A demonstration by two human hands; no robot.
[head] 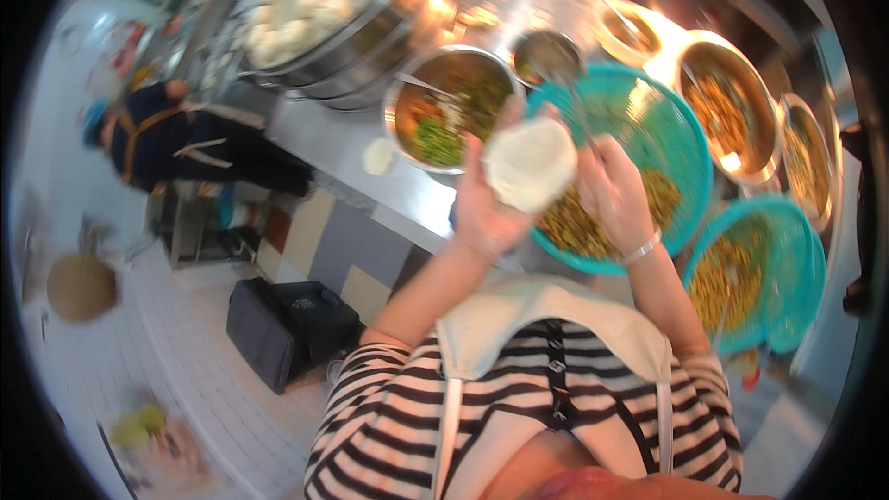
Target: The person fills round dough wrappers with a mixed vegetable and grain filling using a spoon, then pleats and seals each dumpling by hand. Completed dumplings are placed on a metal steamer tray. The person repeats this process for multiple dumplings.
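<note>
A flat round dough wrapper lies in my left hand, palm up. My right hand, with a bracelet at its wrist, grips a metal utensil whose blurred head points up and away. Beneath and beside the hands is a teal plastic basket with chopped brownish filling. Left of my left hand, a steel bowl contains chopped greens, an orange ingredient and a spoon. Another dough round rests on the steel counter near that bowl.
Stacked steamer trays hold many white buns at the upper left. Steel bowls of filling and a second teal basket stand right. A co-worker stands left. A black bin sits on the floor.
</note>
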